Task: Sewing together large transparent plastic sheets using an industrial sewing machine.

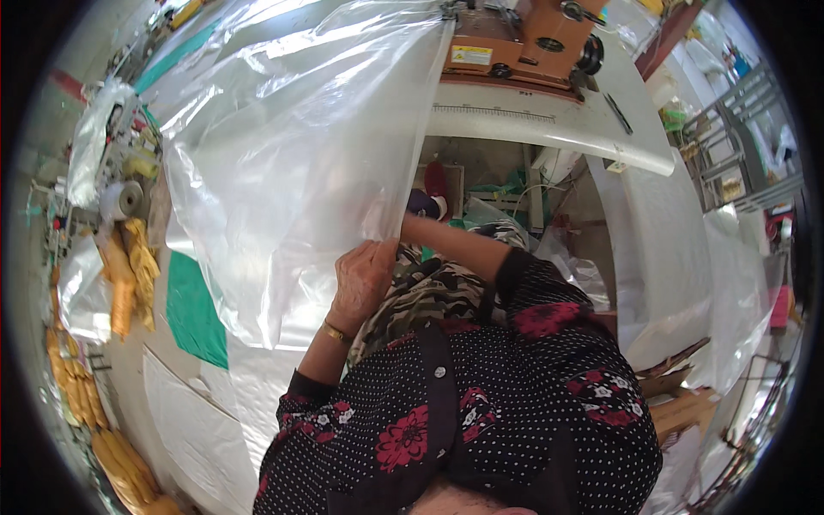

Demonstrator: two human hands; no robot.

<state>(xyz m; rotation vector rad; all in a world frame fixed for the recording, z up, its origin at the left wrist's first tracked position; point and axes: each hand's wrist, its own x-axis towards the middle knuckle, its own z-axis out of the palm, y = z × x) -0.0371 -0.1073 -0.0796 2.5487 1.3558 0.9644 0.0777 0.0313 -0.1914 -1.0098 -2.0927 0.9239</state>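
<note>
A large clear plastic sheet [300, 172] runs from the brown sewing machine [515, 47] over the table's left side and down toward my lap. My left hand [365, 279] is closed on the sheet's right-hand edge, fingers pinched together near its lower part. My right forearm [459, 247] reaches across from the right to the same edge. Past the wrist, my right hand goes behind the sheet, so its fingers are hidden by the hazy plastic. The sheet's far end lies at the left side of the machine.
The white worktable [549, 129] has a printed ruler along its front edge. A dark pen-like tool [618, 114] lies on it. Yellow-orange bundles [120, 275] and green sheeting [196, 309] are at the left. A grey metal rack [738, 137] stands at the right, cardboard [682, 412] lower right.
</note>
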